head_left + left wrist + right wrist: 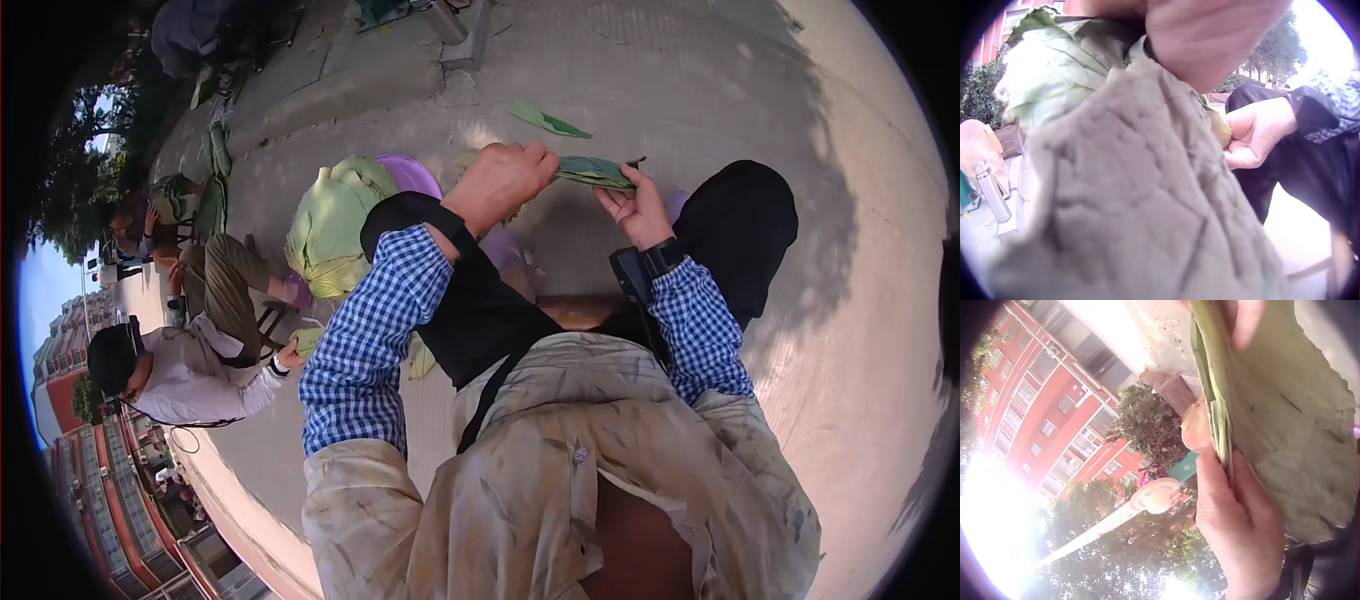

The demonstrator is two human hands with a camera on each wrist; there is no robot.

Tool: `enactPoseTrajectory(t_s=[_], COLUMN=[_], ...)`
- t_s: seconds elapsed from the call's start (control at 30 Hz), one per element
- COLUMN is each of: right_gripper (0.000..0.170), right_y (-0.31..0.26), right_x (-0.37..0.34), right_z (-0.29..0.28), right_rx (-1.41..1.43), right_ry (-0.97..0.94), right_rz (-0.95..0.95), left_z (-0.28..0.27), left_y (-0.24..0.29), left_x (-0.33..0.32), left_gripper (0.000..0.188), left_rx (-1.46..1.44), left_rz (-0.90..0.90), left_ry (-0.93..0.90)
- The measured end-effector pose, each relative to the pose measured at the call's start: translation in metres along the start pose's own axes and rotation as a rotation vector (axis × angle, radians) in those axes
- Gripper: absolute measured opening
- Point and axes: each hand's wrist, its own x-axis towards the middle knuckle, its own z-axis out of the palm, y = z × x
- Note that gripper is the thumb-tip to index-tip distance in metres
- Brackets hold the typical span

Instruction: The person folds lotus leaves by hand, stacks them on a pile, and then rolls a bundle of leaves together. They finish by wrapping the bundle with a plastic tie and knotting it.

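In the head view, a bundle of folded green leaves stretches between the two hands. My left hand grips its left end with curled fingers. At the other end, my right hand holds the leaves near a dark stem tip. The right wrist view shows the right hand pinching the stem edge of a broad leaf, with fingers of the left hand above. In the left wrist view the left hand is close and blurred over a large leaf; the right hand pinches a yellowish edge.
A loose leaf lies on the pavement beyond the hands. Left of the knees is a large pale-green leafy bundle beside a purple basin. Another person sits at the left, holding leaves. A metal flask stands farther off.
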Motion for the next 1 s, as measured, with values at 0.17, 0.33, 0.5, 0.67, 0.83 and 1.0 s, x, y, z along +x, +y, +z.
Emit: enactPoseTrajectory(t_s=[0.17, 0.33, 0.5, 0.67, 0.83, 1.0], right_gripper=[0.037, 0.05, 0.051, 0.046, 0.05, 0.043], right_y=[0.002, -0.003, 0.005, 0.028, 0.016, 0.029], right_x=[-0.007, -0.02, -0.004, 0.021, 0.02, -0.002], right_z=[0.007, 0.01, -0.004, 0.001, 0.024, 0.034], right_rx=[0.001, -0.034, -0.245, -0.731, -0.907, -0.979], right_ry=[-0.089, -0.08, -0.048, 0.052, -0.4, -0.489], right_rz=[0.098, 0.052, -0.103, -0.697, -0.706, -0.694], left_z=[-0.019, -0.046, -0.08, -0.112, -0.149, -0.166], left_y=[-0.011, -0.041, -0.062, -0.075, -0.068, -0.079], left_x=[0.007, 0.008, 0.013, 0.016, 0.018, 0.015], left_gripper=[0.016, 0.019, 0.023, 0.028, 0.026, 0.028], left_rx=[0.128, 0.04, 0.045, 0.111, 0.175, 0.172], left_rz=[0.155, 0.011, -0.07, -0.097, -0.12, -0.11], left_ry=[-0.032, -0.079, -0.072, -0.089, -0.119, -0.078])
